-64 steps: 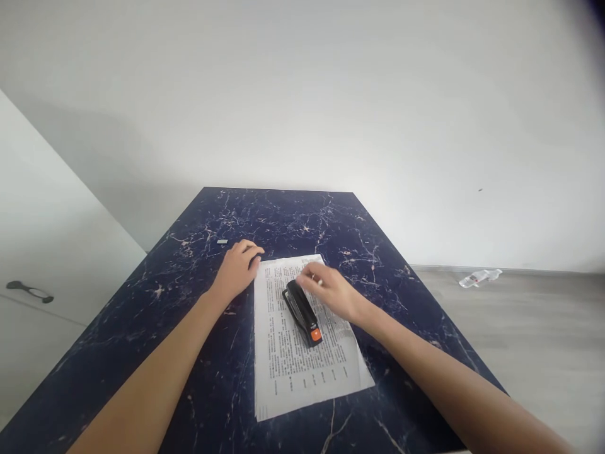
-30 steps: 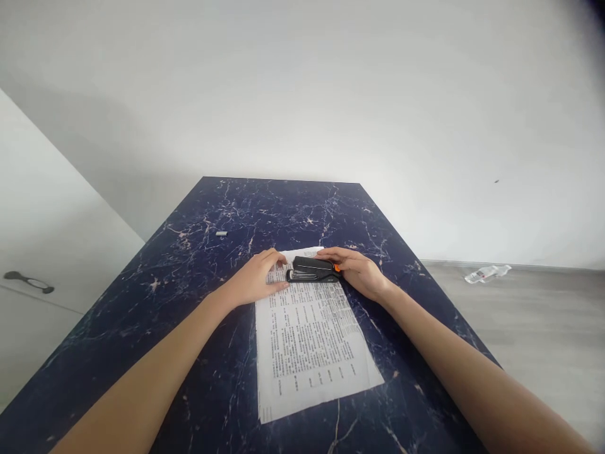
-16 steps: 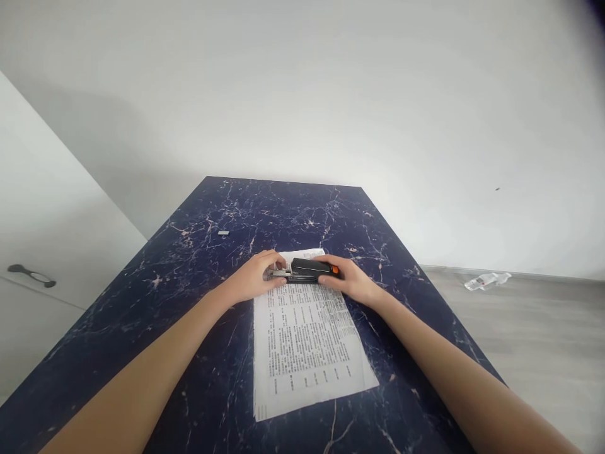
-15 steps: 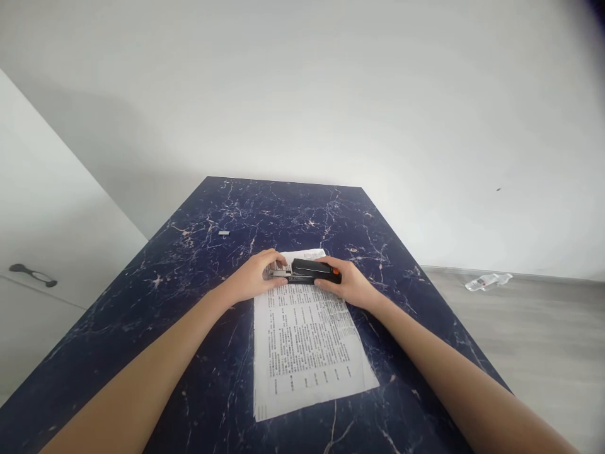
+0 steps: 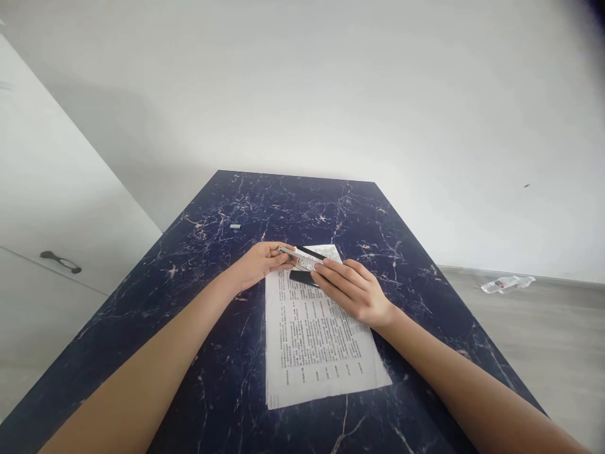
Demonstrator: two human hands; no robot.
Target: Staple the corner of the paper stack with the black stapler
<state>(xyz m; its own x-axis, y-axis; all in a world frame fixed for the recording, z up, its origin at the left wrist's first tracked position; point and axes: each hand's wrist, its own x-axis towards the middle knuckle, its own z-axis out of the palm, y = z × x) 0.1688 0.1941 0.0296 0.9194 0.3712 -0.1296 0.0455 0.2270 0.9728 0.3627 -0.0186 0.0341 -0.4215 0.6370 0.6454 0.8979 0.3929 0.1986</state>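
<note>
A black stapler (image 5: 302, 265) lies across the top of a printed sheet of paper (image 5: 316, 334) on a dark blue marbled table (image 5: 198, 302). Its upper part is lifted, showing the metal staple rail. My left hand (image 5: 259, 263) pinches the metal front end of the stapler at the sheet's top left corner. My right hand (image 5: 352, 287) covers the stapler's rear half with its fingers laid over it and curled on the body. The orange rear tip is hidden under that hand.
A small grey strip of staples (image 5: 235, 226) lies on the table beyond my left hand. A white cabinet with a dark handle (image 5: 60, 261) stands to the left. A plastic bottle (image 5: 505, 284) lies on the grey floor by the white wall at right.
The stapler went from lying lengthwise on the sheet to lying across its top edge, with both hands closing on it. Since half a second ago its top has swung up, baring the metal rail.
</note>
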